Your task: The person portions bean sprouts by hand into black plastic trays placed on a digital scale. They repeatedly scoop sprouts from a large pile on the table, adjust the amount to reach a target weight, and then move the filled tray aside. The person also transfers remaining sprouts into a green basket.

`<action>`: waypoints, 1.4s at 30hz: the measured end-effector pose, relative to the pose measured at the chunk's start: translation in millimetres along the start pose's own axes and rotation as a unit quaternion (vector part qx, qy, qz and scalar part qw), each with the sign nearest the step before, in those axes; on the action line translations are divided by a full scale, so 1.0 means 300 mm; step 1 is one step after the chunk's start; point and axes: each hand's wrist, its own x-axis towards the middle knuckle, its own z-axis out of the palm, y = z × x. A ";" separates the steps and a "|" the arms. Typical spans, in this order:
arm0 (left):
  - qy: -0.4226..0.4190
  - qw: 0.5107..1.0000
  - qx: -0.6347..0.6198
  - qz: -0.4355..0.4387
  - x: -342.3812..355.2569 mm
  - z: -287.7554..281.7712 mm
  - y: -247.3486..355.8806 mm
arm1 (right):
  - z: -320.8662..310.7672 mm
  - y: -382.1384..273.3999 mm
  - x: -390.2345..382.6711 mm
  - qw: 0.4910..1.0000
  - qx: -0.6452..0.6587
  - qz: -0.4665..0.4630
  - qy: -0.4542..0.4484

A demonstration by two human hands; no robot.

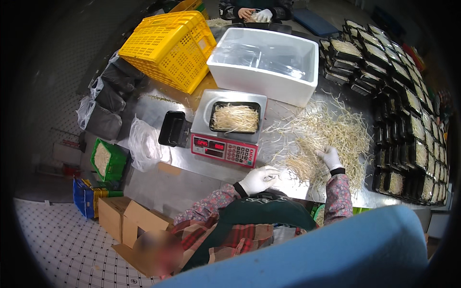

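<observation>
My right hand [330, 157], in a white glove, reaches into a loose heap of pale bean sprouts [348, 134] on the steel table, its fingers bent around some strands. My left hand [259, 180], gloved too, hovers near the table edge in front of the scale, fingers apart and nothing visible in them. A black tray [235, 118] filled with bean sprouts rests on the pan of a digital scale [223, 151] with a red front panel and lit display. Left of the scale lies an empty black tray [173, 128].
Behind the scale stand a white foam box [269, 89] with clear film inside and a tilted yellow crate [168, 53]. Stacked, filled black trays [403, 110] line the right side. A plastic bag [144, 144] lies left. Across the table, another person's hands [257, 15] work.
</observation>
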 end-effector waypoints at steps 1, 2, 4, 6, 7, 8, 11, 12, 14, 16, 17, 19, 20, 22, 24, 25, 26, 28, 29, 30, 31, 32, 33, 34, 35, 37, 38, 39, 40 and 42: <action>0.002 1.000 -0.002 0.013 0.000 -0.041 0.010 | 0.015 0.050 0.021 0.996 -0.085 -0.015 0.004; 0.004 1.000 -0.007 0.023 -0.012 -0.090 0.033 | 0.032 0.066 0.034 0.985 -0.171 -0.027 0.005; 0.037 0.996 0.011 0.080 -0.050 -0.210 0.064 | 0.049 -0.011 0.056 0.992 -0.120 -0.021 0.022; 0.108 0.992 -0.016 0.068 -0.062 -0.353 0.089 | 0.038 -0.061 0.088 0.995 0.032 -0.063 0.066; 0.170 0.984 0.018 0.038 -0.123 -0.452 0.071 | 0.069 -0.352 0.062 0.999 0.012 -0.040 0.024; 0.229 0.971 0.026 0.065 -0.121 -0.522 0.030 | 0.052 -0.450 0.060 0.997 0.044 -0.065 0.024; 0.343 0.938 0.026 0.049 -0.111 -0.737 -0.032 | 0.080 -0.717 0.059 0.983 0.113 -0.140 0.029; 0.359 0.931 0.016 0.064 -0.110 -0.799 -0.070 | 0.102 -0.858 0.030 0.980 0.109 -0.166 0.026; 0.362 0.929 0.016 0.077 -0.069 -0.876 -0.102 | 0.173 -0.915 0.077 0.968 0.151 -0.199 0.015; 0.343 0.936 0.008 0.077 -0.027 -0.923 -0.129 | 0.255 -1.015 0.105 0.963 0.044 -0.264 0.037; 0.337 0.938 0.005 0.074 0.000 -0.927 -0.140 | 0.292 -1.066 0.113 0.946 -0.080 -0.308 0.064; 0.304 0.950 -0.034 0.066 0.068 -0.895 -0.150 | 0.394 -1.097 0.154 0.930 -0.136 -0.339 0.049; 0.294 0.951 0.037 0.089 0.107 -0.864 -0.145 | 0.432 -1.101 0.165 0.915 -0.218 -0.336 0.040; 0.256 0.950 0.134 0.117 0.171 -0.807 -0.179 | 0.491 -1.075 0.205 0.907 -0.255 -0.334 0.036; 0.177 0.938 0.275 0.111 0.195 -0.781 -0.222 | 0.503 -1.083 0.209 0.911 -0.253 -0.325 0.021; 0.165 0.901 0.380 0.125 0.201 -0.760 -0.234 | 0.493 -1.075 0.211 0.914 -0.248 -0.322 0.017; 0.165 0.907 0.369 0.121 0.202 -0.752 -0.248 | 0.482 -1.066 0.212 0.916 -0.243 -0.320 0.012; 0.155 0.911 0.365 0.111 0.206 -0.749 -0.247 | 0.450 -1.040 0.215 0.930 -0.219 -0.295 0.008; 0.144 0.911 0.371 0.105 0.209 -0.747 -0.246 | 0.429 -1.025 0.215 0.936 -0.208 -0.282 0.007; 0.135 0.910 0.380 0.096 0.204 -0.751 -0.241 | 0.410 -1.009 0.206 0.945 -0.180 -0.275 0.012; 0.131 0.908 0.388 0.090 0.202 -0.751 -0.235 | 0.379 -1.016 0.181 0.965 -0.118 -0.230 -0.030; 0.127 0.905 0.396 0.084 0.202 -0.749 -0.228 | 0.366 -0.978 0.189 0.963 -0.107 -0.248 -0.014; 0.122 0.903 0.403 0.082 0.211 -0.741 -0.212 | 0.336 -0.933 0.191 0.959 -0.098 -0.264 0.007; 0.124 0.902 0.405 0.084 0.212 -0.738 -0.213 | 0.309 -0.898 0.191 0.966 -0.069 -0.250 0.009; 0.126 0.901 0.407 0.086 0.217 -0.734 -0.212 | 0.276 -0.859 0.185 0.972 0.008 -0.236 0.007; 0.130 0.901 0.407 0.071 0.187 -0.754 -0.227 | 0.207 -0.912 0.108 0.988 0.022 -0.153 0.016; 0.128 0.906 0.397 0.071 0.191 -0.752 -0.215 | 0.164 -0.873 0.097 0.987 0.062 -0.148 0.024; 0.126 0.911 0.387 0.070 0.193 -0.754 -0.205 | 0.126 -0.834 0.087 0.984 0.103 -0.142 0.029; 0.134 0.921 0.358 0.075 0.182 -0.762 -0.191 | 0.099 -0.823 0.060 0.985 0.109 -0.122 0.052; 0.149 0.938 0.300 0.087 0.154 -0.796 -0.149 | 0.057 -0.749 0.044 0.985 0.138 -0.087 0.054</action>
